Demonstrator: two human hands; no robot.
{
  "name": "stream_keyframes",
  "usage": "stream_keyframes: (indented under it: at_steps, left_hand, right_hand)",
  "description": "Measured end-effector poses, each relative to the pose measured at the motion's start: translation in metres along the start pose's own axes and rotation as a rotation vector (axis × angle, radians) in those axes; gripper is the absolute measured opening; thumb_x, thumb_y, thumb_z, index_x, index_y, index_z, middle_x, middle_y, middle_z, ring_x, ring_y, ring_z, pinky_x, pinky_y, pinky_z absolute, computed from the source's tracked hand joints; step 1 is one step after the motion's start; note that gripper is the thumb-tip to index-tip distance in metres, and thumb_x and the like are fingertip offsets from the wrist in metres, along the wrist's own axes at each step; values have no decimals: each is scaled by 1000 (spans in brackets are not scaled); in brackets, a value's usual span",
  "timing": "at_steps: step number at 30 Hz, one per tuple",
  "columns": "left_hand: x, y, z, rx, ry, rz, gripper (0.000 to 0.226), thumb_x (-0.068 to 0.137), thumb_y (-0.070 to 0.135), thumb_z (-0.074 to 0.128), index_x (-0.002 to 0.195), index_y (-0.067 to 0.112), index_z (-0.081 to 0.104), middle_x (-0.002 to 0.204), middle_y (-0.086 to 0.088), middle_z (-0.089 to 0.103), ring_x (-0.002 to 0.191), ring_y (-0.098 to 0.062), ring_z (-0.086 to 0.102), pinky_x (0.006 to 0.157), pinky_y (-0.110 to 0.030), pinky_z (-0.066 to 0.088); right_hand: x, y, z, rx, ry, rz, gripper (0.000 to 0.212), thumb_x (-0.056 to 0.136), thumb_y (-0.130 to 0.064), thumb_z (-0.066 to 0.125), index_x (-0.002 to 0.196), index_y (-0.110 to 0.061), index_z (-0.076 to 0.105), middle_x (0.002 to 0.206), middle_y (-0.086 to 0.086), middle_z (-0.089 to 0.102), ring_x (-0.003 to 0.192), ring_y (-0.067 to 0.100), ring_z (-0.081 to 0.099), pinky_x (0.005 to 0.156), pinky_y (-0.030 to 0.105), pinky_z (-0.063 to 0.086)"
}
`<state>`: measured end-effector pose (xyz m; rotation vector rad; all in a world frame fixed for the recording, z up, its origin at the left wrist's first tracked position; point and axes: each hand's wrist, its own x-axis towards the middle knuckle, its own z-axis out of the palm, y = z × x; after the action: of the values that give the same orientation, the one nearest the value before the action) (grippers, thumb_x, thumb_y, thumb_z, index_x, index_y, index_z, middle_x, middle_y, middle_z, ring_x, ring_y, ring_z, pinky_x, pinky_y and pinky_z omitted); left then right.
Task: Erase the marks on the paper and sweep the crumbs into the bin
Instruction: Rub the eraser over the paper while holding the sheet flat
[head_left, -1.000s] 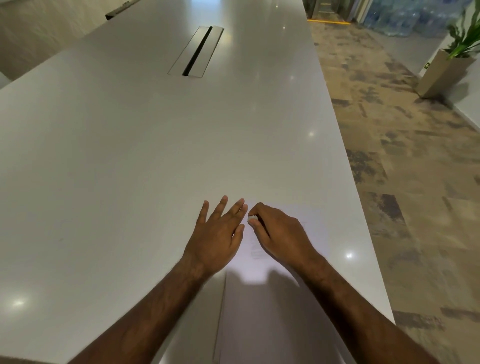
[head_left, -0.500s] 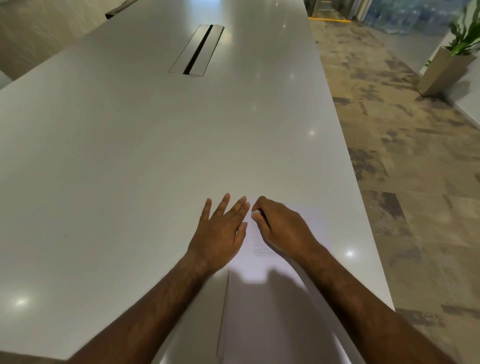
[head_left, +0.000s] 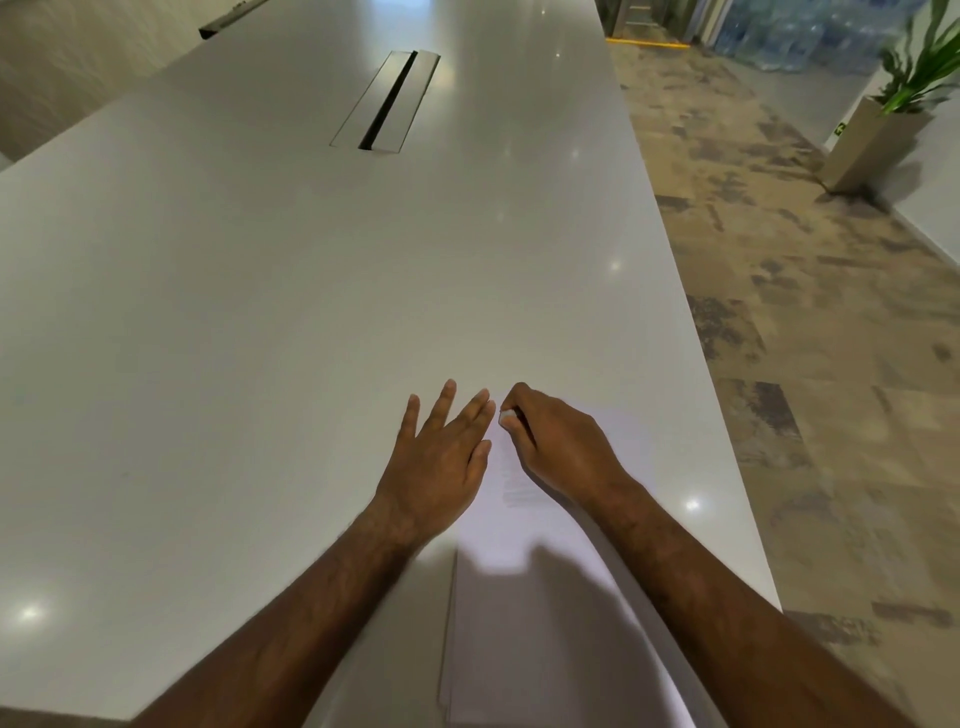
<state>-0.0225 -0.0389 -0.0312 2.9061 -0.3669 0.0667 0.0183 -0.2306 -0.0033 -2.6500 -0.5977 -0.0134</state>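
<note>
Barely shifted, right hand (head_left: 563, 449) pinches eraser (head_left: 508, 414) on paper (head_left: 524, 525).

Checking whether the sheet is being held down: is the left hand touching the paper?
Touching. In the head view the left hand lies flat with straight fingers, its thumb side over the left edge of the paper, no gap showing between them.

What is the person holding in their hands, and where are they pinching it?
The right hand pinches a small white eraser at its fingertips, only its end showing. The left hand lies flat, holding nothing.
</note>
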Motion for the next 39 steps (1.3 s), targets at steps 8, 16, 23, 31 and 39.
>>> stream_keyframes:
  at_steps: [8, 16, 23, 31, 39]
  left_hand:
    - [0, 2, -1, 18, -5, 15, 64, 104, 48, 4, 162, 27, 22, 168, 11, 18, 158, -21, 2, 124, -59, 12]
    - [1, -1, 1, 65, -18, 30, 56, 109, 41, 18, 162, 25, 20, 169, 10, 17, 158, -22, 5, 123, -61, 14]
    - [0, -1, 0, 89, -35, 39, 63, 107, 45, 0, 162, 24, 21, 168, 7, 19, 157, -25, 8, 121, -62, 18]
    - [2, 1, -1, 79, -52, 30, 65, 103, 46, -4, 163, 26, 11, 170, 10, 8, 157, -24, -3, 124, -60, 9]
    - [3, -1, 1, 82, -55, 29, 61, 104, 46, -2, 162, 29, 4, 170, 9, 5, 157, -25, -5, 124, -60, 6]
  right_hand:
    - [-11, 6, -2, -3, -56, -66, 15, 114, -42, 41, 110, -34, 53, 93, -15, 64, 84, 9, 57, 73, 36, 55]
    - [0, 1, 1, 9, -2, 3, 15, 114, -36, 41, 107, -28, 52, 92, -12, 63, 80, 13, 58, 71, 37, 53]
    - [-6, 8, -6, 47, -79, -59, 15, 112, -40, 44, 110, -34, 57, 95, -18, 66, 87, 8, 58, 75, 35, 53]
    - [-1, 6, -4, 43, -36, -25, 15, 113, -40, 42, 110, -34, 56, 96, -17, 66, 87, 9, 59, 74, 32, 52]
    - [-3, 4, -5, 11, -31, -62, 16, 113, -42, 43, 110, -36, 58, 96, -19, 67, 85, 7, 61, 73, 31, 53]
